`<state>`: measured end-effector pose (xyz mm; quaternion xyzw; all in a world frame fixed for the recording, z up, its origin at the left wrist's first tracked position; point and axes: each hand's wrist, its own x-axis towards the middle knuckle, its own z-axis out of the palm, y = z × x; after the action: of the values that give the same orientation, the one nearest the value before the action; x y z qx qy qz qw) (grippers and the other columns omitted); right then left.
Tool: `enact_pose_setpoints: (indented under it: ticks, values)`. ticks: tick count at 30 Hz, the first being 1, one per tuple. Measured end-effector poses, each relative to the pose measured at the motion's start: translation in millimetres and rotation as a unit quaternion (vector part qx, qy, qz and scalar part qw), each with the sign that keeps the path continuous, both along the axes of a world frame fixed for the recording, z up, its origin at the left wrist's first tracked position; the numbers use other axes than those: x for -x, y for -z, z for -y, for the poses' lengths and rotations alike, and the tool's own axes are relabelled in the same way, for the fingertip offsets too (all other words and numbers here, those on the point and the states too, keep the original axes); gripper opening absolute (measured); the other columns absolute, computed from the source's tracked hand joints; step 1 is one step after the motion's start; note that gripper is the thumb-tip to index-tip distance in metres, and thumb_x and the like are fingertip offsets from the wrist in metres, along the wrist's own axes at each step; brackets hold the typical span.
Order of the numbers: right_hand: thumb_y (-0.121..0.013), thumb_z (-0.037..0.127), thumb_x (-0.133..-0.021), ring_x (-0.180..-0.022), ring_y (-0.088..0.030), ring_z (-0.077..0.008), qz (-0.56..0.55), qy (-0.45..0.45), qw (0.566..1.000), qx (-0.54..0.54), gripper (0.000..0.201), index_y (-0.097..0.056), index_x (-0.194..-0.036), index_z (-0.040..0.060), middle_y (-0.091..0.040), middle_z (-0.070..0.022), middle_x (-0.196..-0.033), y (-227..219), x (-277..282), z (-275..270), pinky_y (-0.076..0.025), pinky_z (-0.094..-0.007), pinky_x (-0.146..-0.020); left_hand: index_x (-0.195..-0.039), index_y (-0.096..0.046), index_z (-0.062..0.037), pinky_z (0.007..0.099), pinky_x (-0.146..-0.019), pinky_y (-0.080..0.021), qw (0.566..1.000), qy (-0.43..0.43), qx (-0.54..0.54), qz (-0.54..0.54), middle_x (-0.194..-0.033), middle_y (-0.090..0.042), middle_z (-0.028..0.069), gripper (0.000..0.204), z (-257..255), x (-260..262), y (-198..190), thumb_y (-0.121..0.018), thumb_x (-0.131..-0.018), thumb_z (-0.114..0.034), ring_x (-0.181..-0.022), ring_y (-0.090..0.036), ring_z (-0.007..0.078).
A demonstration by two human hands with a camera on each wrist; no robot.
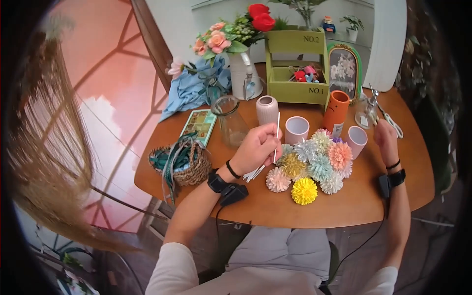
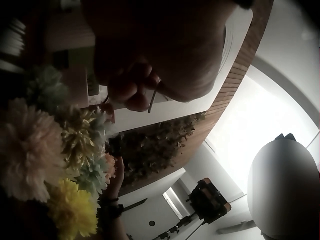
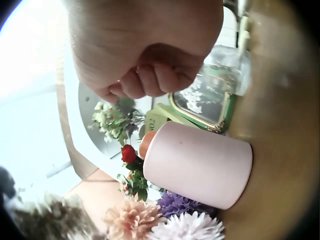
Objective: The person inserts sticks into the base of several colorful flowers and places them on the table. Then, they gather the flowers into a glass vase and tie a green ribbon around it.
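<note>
My left hand (image 1: 258, 150) pinches a thin white stick (image 1: 278, 137), held nearly upright above the table; its end (image 2: 152, 102) shows below the fingertips in the left wrist view. More white sticks (image 1: 253, 173) lie beneath that hand. Just right of it is a heap of artificial flower heads, with a yellow one (image 1: 304, 191) at the front. My right hand (image 1: 387, 142) is raised beside a clear glass sprayer (image 1: 365, 112), right of a pink cup (image 1: 357, 139). In the right wrist view its fingers (image 3: 148, 80) are curled, with no held thing visible.
A clear glass vase (image 1: 231, 123), a ribbed pink vase (image 1: 267, 109), another pink cup (image 1: 297, 130) and an orange cup (image 1: 336, 110) stand behind the flowers. A woven basket (image 1: 189, 167) is at left. Scissors (image 1: 393, 125) lie at right, near a green shelf (image 1: 297, 93) and a framed picture (image 1: 343, 71).
</note>
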<state>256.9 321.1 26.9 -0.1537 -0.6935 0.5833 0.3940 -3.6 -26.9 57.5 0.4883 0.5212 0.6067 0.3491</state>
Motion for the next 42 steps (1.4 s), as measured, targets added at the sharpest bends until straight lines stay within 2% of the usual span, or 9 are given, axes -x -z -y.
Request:
enact_pose_setpoints:
  ticks: [4,10,13,23,27,30,32,37,42]
  values:
    - [-0.052,0.025,-0.105,-0.058,-0.031,-0.0035,-0.126,-0.035,0.982,-0.136,0.038,-0.046,-0.072,0.0075,-0.036,0.0064,-0.067,-31,-5,33,-0.022,-0.024,-0.052,-0.094,-0.052,-0.0054,0.0192,-0.046,-0.041,1.0,0.004,-0.024,0.016,-0.07,-0.064,0.0054,0.013,-2,-6,4,-0.046,-0.103,-0.013,-0.05,-0.052,0.0052]
    - [-0.065,0.01,-0.098,-0.072,-0.056,-0.0053,0.187,-0.172,0.942,-0.217,0.02,-0.071,-0.112,-0.0032,-0.065,-0.0008,-0.084,-96,43,164,-0.045,-0.0233,-0.062,-0.094,-0.057,-0.0043,0.0199,-0.048,-0.044,0.997,0.054,-0.035,-0.038,-0.07,-0.064,0.0043,0.02,-1,-20,6,-0.045,-0.106,-0.016,-0.052,-0.055,0.0056]
    - [-0.064,0.01,-0.099,-0.075,-0.057,-0.006,0.172,-0.201,0.95,-0.165,0.021,-0.071,-0.112,-0.0052,-0.065,-0.0024,-0.086,-91,60,183,-0.046,-0.0237,-0.067,-0.104,-0.061,-0.003,0.0205,-0.05,-0.044,0.994,0.071,-0.047,-0.071,-0.07,-0.063,0.0016,0.022,1,-26,7,-0.044,-0.107,-0.017,-0.054,-0.054,0.0045]
    - [-0.06,0.008,-0.099,-0.074,-0.055,-0.0094,0.032,-0.167,0.952,-0.255,0.015,-0.073,-0.097,-0.0009,-0.062,-0.0043,-0.087,-49,58,169,-0.042,-0.0237,-0.066,-0.102,-0.071,-0.0025,0.0302,-0.06,-0.05,0.965,-0.006,-0.087,-0.247,-0.075,-0.068,0.0078,0.014,-5,-44,17,-0.061,-0.1,-0.011,-0.064,-0.064,0.0178]
    - [-0.045,0.025,-0.109,-0.054,-0.041,-0.0019,-0.086,-0.104,0.99,-0.028,0.03,-0.061,-0.092,0.0052,-0.049,0.006,-0.067,-32,58,160,-0.026,-0.0196,-0.049,-0.097,-0.075,-0.001,0.0278,-0.063,-0.052,0.93,-0.022,-0.126,-0.345,-0.085,-0.074,0.0095,0.009,-8,-37,20,-0.069,-0.093,-0.006,-0.071,-0.068,0.0152]
    - [-0.043,0.008,-0.109,-0.08,-0.057,-0.012,-0.171,-0.101,0.969,-0.145,0.022,-0.061,-0.117,-0.0021,-0.061,-0.0045,-0.097,-3,42,108,-0.044,-0.0258,-0.068,-0.096,-0.076,-0.0009,0.0285,-0.064,-0.05,0.884,-0.041,-0.128,-0.448,-0.086,-0.073,0.0092,0.011,-7,-40,8,-0.073,-0.085,-0.002,-0.069,-0.064,0.019]
    - [-0.045,0.022,-0.11,-0.054,-0.042,-0.0008,-0.199,-0.052,0.972,-0.113,0.028,-0.062,-0.108,-0.0001,-0.063,-0.0028,-0.083,-35,70,158,-0.029,-0.0168,-0.048,-0.097,-0.076,-0.0016,0.0316,-0.07,-0.049,0.849,-0.008,-0.154,-0.506,-0.091,-0.074,0.0089,0.019,-9,-43,4,-0.076,-0.079,-0.004,-0.074,-0.063,0.0226]
    - [-0.042,0.018,-0.111,-0.062,-0.048,-0.0009,-0.276,-0.247,0.923,-0.107,0.028,-0.062,-0.109,-0.0011,-0.064,-0.0035,-0.087,-17,76,131,-0.032,-0.0171,-0.052,-0.108,-0.076,-0.0046,0.0373,-0.087,-0.046,0.799,0.074,-0.16,-0.574,-0.105,-0.073,0.007,0.04,-14,-54,11,-0.08,-0.069,-0.015,-0.096,-0.06,0.0285]
    - [-0.046,0.009,-0.108,-0.076,-0.057,-0.0038,-0.285,-0.19,0.917,-0.204,0.022,-0.063,-0.114,-0.0042,-0.066,-0.0035,-0.092,-17,84,137,-0.043,-0.0189,-0.064,-0.117,-0.073,-0.0101,0.0414,-0.098,-0.039,0.776,0.09,-0.079,-0.619,-0.119,-0.069,0.0038,0.051,-16,-53,7,-0.08,-0.068,-0.019,-0.106,-0.056,0.0271]
